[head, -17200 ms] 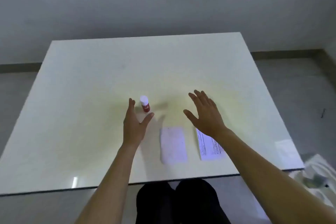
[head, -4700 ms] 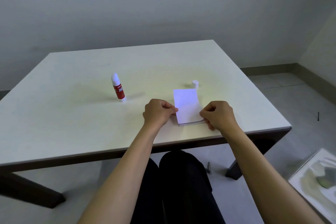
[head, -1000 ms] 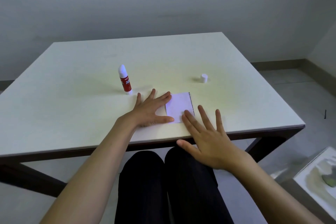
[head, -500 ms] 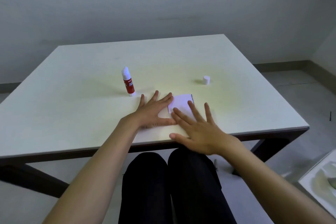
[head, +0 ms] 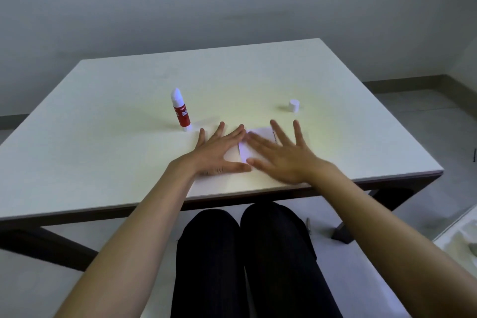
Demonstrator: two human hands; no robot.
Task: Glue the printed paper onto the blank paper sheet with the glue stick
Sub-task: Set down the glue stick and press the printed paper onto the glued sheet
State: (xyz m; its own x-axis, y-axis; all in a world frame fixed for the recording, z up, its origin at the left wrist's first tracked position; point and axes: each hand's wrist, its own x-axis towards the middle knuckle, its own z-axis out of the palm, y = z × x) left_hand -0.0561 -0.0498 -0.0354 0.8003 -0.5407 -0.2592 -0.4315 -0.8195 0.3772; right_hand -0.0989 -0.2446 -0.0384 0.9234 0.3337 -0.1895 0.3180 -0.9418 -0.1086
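Nearest the viewer, two bare forearms reach forward over dark-trousered knees to a white surface [head: 103,137]. Close to its near edge, about midway along, both hands lie flat with fingers spread, holding nothing. The left hand [head: 218,151] rests on the surface just left of the paper [head: 254,143], its fingertips at the paper's left edge. The right hand [head: 280,153] presses down on the paper itself, covering most of it; only a pale strip shows between the hands. It looks like the sheets are being smoothed together. The paper's long axis runs from the near edge toward the far edge.

Farther in, toward the left edge, the glue stick [head: 180,111] stands upright and uncapped, nearer the left hand. Its cap [head: 293,106] sits well apart, toward the right edge, nearer the right hand.
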